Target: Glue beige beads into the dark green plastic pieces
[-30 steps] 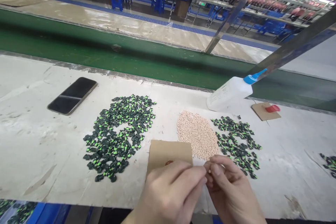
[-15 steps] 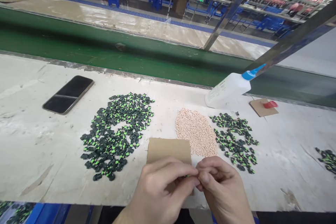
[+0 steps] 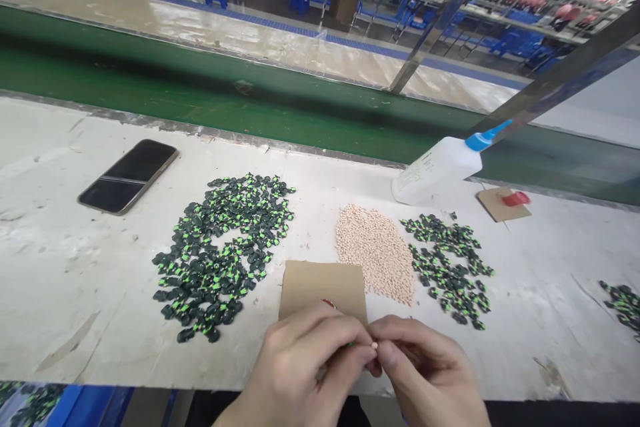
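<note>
My left hand (image 3: 307, 357) and my right hand (image 3: 427, 367) meet at the fingertips over the near edge of a brown cardboard piece (image 3: 323, 280). Both are closed in a pinch. Between the thumb tips shows a tiny pale pink bead (image 3: 375, 345), against my right fingers. A sliver of bright green shows between my left finger and thumb, from a small black-and-green piece that is mostly hidden. Just beyond my right hand lies a heap of pale pink beads (image 3: 373, 250). A reddish curved edge (image 3: 329, 303) peeks out behind my left knuckles.
Black-and-green pieces lie in a big pile (image 3: 225, 247) at left and a smaller pile (image 3: 453, 267) at right. A phone (image 3: 129, 177), a white bottle (image 3: 435, 170) with blue nozzle, and a red cap (image 3: 515, 199) on cardboard (image 3: 500, 208) stand farther back.
My fingertips have come slightly lower and nearer me, and the pink bead between them now shows. The reddish edge behind my left hand has come into sight.
</note>
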Demonstrator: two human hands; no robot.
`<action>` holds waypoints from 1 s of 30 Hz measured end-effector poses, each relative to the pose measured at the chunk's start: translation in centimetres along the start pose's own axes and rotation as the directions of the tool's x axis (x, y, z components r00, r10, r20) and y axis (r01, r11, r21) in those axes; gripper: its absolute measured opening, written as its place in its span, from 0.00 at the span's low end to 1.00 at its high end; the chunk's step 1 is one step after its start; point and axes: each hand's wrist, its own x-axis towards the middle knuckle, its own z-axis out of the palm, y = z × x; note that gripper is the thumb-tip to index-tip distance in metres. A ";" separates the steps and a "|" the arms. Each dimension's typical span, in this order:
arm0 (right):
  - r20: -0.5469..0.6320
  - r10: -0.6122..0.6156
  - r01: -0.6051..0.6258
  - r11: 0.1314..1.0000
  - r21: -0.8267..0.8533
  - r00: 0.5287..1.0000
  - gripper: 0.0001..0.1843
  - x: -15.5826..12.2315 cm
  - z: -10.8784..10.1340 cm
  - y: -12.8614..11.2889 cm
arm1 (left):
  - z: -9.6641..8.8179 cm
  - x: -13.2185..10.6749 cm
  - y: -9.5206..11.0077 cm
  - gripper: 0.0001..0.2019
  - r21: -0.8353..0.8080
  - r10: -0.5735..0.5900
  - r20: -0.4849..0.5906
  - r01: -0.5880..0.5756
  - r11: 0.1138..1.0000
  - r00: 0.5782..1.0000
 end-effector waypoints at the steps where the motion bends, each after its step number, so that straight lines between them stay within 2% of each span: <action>1: 0.007 -0.010 0.010 0.999 -0.034 1.000 0.01 0.0 0.0 -0.2 | 0.0 -0.1 -0.1 0.09 0.003 0.001 -0.007 -0.001 1.000 1.000; 4: 0.019 -0.096 0.098 0.985 -0.140 0.995 0.04 0.1 0.2 -1.1 | -0.1 -0.3 -0.3 0.10 0.005 -0.031 -0.007 0.031 1.000 1.000; 7: 0.126 -0.237 0.264 0.922 -0.284 0.963 0.09 0.1 0.2 -1.9 | -0.5 -0.5 -0.2 0.11 -0.008 -0.092 0.035 0.093 0.996 0.995; 10: 0.205 -0.288 0.349 0.849 -0.397 0.935 0.11 -0.2 0.1 -2.2 | -1.1 -0.6 0.3 0.11 -0.031 -0.162 0.065 0.164 0.986 0.985; 12: 0.202 -0.276 0.338 0.839 -0.427 0.940 0.09 -0.6 0.1 -1.8 | -1.4 -0.7 0.5 0.10 -0.056 -0.223 0.091 0.229 0.972 0.971; 14: 0.138 -0.240 0.276 0.864 -0.421 0.961 0.08 -1.0 0.2 -0.9 | -1.7 -1.1 0.5 0.08 -0.080 -0.284 0.077 0.290 0.954 0.956; 17: -0.018 -0.195 0.167 0.886 -0.433 0.981 0.10 -1.6 0.3 0.8 | -2.0 -1.9 -0.3 0.06 -0.028 -0.307 -0.054 0.306 0.952 0.950; 19: -0.069 -0.190 0.136 0.872 -0.470 0.979 0.11 -1.8 0.4 1.9 | -2.1 -2.5 -1.0 0.09 0.066 -0.274 -0.097 0.281 0.957 0.957; 23: -0.022 -0.250 0.196 0.807 -0.557 0.968 0.10 -1.6 0.1 3.1 | -2.1 -3.1 -1.9 0.14 0.184 -0.213 -0.092 0.227 0.956 0.973; 30: 0.059 -0.286 0.263 0.756 -0.599 0.956 0.09 -1.2 -0.5 3.6 | -2.1 -2.9 -2.2 0.12 0.217 -0.187 -0.099 0.204 0.954 0.977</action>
